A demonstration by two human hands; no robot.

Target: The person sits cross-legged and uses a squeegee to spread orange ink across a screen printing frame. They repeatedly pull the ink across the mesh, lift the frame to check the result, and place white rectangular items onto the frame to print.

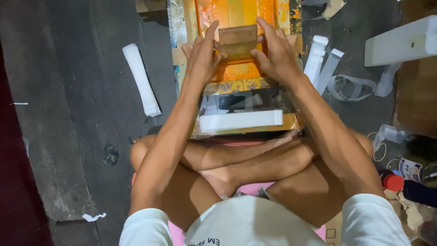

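From above I see the dark floor (82, 91), and on it, at top centre of the frame, a frame with an orange screen (236, 13) coated in ink. Lower, at centre, a white strip (241, 120) lies on its near edge. Both hands meet on a brown wooden squeegee block (237, 42) – the left hand (200, 57) and the right hand (275, 54) have fingers clenched around its ends. I judge the pulling stroke is in hand; the next move needs even pressure on both sides – toward the knees.

Dark concrete floor (82, 114): white folded strips (141, 79), orange screen frame (236, 68), bottles (409, 175).
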